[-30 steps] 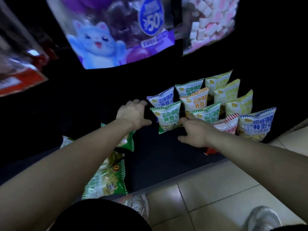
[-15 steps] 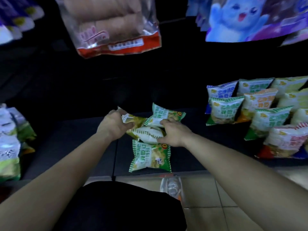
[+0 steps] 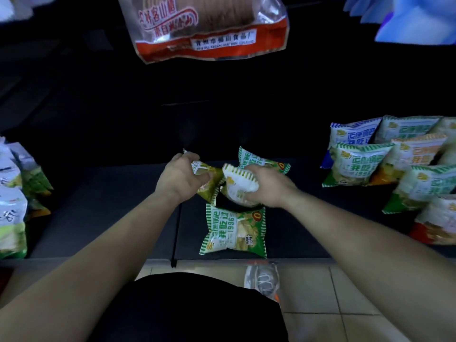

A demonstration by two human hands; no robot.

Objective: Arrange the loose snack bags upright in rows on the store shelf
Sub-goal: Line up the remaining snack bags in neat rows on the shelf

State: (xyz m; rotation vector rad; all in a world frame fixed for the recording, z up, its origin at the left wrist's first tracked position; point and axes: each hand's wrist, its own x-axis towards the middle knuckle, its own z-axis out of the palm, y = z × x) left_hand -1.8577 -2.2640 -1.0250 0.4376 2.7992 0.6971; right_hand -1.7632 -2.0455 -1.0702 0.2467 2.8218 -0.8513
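On the dark shelf (image 3: 103, 213) lies a small pile of loose green snack bags. My left hand (image 3: 181, 177) grips one olive-green bag (image 3: 209, 183) by its top edge. My right hand (image 3: 266, 186) holds a green-and-white bag (image 3: 238, 180), lifted off the pile. A third green bag (image 3: 235, 230) lies flat near the shelf's front edge. Another green bag (image 3: 265, 162) lies flat behind my right hand, partly hidden. At the right, several bags stand upright in rows (image 3: 385, 166).
More bags lean at the far left (image 3: 12, 198). A large red-and-clear packet (image 3: 202, 28) hangs above, and a blue packet (image 3: 417, 21) hangs at the top right. The tiled floor (image 3: 333, 299), my shoe (image 3: 262, 280) and my dark knee lie below the shelf edge.
The view swung left from the standing rows to the loose pile. Both hands moved onto the pile, and each has taken a bag; the right one has raised its bag.
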